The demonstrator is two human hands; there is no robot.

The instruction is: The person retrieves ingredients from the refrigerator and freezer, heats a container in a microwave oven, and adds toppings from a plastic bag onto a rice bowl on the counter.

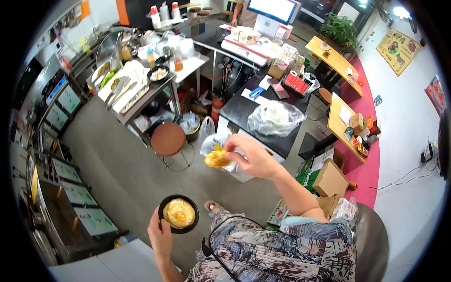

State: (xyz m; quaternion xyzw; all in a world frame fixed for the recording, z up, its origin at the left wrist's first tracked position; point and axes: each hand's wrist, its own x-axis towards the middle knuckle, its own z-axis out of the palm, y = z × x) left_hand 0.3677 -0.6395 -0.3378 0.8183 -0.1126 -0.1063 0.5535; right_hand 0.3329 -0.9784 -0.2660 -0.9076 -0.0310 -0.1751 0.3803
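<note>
My left hand (159, 232) grips the rim of a small black bowl (195, 223), with the thumb over its edge. Inside the bowl lies a round, golden-browned flatbread (180, 213). Farther forward and to the right, my right hand (253, 158) pinches a second golden flatbread (217, 159) between thumb and fingers, held up in the air. That bread is slightly blurred, and its right edge is hidden by the fingers. Just behind it shows a white plastic bag (206, 129) beside the black counter.
A black counter (239, 113) ahead carries a plastic bag of pale food (276, 117). To its left are a round stool (168, 139) and a prep table with utensils and a bowl (159, 74). Cooking equipment (61, 207) lines the left side. Cardboard boxes (330, 178) stand right. A person (245, 18) is behind the counter.
</note>
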